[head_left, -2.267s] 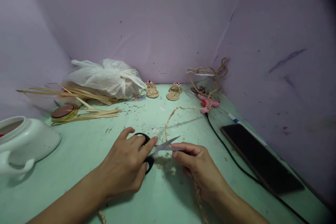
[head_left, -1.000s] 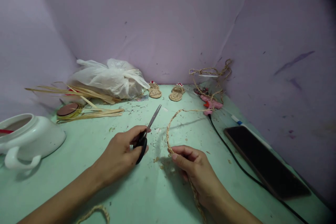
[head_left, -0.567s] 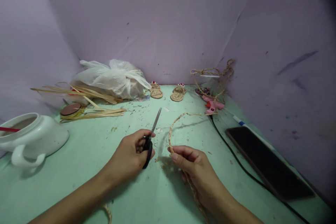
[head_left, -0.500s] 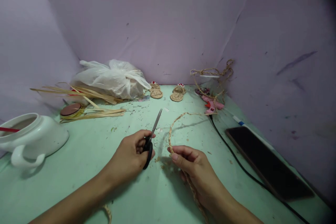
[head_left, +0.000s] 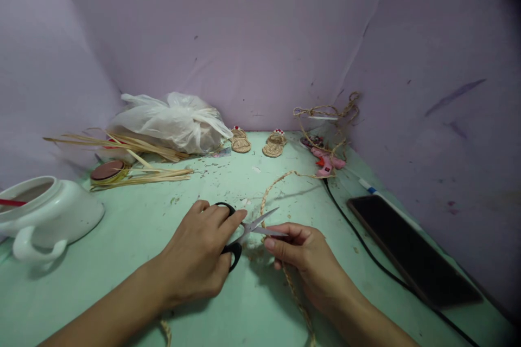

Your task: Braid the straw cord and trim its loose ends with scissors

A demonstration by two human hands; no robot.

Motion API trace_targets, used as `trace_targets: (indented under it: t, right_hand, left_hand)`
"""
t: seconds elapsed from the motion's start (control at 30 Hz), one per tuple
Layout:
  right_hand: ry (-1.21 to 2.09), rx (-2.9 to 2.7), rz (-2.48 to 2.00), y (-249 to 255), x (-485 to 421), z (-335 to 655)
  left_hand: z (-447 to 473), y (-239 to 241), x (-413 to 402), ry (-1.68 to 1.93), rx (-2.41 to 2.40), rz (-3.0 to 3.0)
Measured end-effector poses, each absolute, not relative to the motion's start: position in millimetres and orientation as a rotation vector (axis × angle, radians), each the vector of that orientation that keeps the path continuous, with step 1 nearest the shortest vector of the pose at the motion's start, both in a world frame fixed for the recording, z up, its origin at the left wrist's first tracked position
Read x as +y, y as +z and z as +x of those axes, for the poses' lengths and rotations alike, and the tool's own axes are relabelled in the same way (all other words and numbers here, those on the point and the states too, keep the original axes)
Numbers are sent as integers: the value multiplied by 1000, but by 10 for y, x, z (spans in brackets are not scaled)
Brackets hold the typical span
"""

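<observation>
My left hand (head_left: 203,252) grips black-handled scissors (head_left: 247,229) by their finger loops. Their blades are spread and point right, the braid lying between or against them. Between thumb and fingers, my right hand (head_left: 303,255) pinches a braided straw cord (head_left: 299,298). From that pinch the cord arches up and away toward the glue gun, and its other part hangs toward the near edge. The blade tips lie close to the right fingertips; whether they touch is unclear. Small straw scraps lie on the green table (head_left: 134,227) under the hands.
Left stand a white teapot-shaped pot (head_left: 77,211), a round tin (head_left: 108,172), straw strips (head_left: 163,176) and a white plastic bag (head_left: 175,124). Two small woven slippers (head_left: 274,144) sit at the back. Right are a pink glue gun (head_left: 328,164), its black cable (head_left: 358,236) and a phone (head_left: 411,249).
My left hand has turned the scissors from pointing away to pointing right. Their blades have opened and come to the cord beside my right fingertips. My right hand has hardly moved.
</observation>
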State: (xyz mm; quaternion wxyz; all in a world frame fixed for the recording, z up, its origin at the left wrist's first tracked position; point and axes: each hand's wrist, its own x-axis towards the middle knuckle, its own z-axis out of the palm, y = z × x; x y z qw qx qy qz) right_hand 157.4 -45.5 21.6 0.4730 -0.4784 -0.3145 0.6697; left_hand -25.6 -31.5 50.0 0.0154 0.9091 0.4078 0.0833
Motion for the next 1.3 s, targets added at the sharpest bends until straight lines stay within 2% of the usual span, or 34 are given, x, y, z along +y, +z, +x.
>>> trace_targets:
  t: [0.73, 0.9, 1.1, 1.3]
  right_hand:
    - [1489, -947, -1264, 136, -487, 1559]
    - [1515, -902, -1233, 169, -485, 1561]
    - [1610, -764, -1207, 154, -483, 1541]
    - [1640, -784, -1241, 152, -487, 1525]
  left_hand:
    - [-301, 438, -320, 1, 1161, 2727]
    - [-319, 462, -307, 180, 1161, 2559]
    - [-301, 472, -258, 678, 1246, 2027]
    - [-193, 464, -245, 775, 1309, 1517]
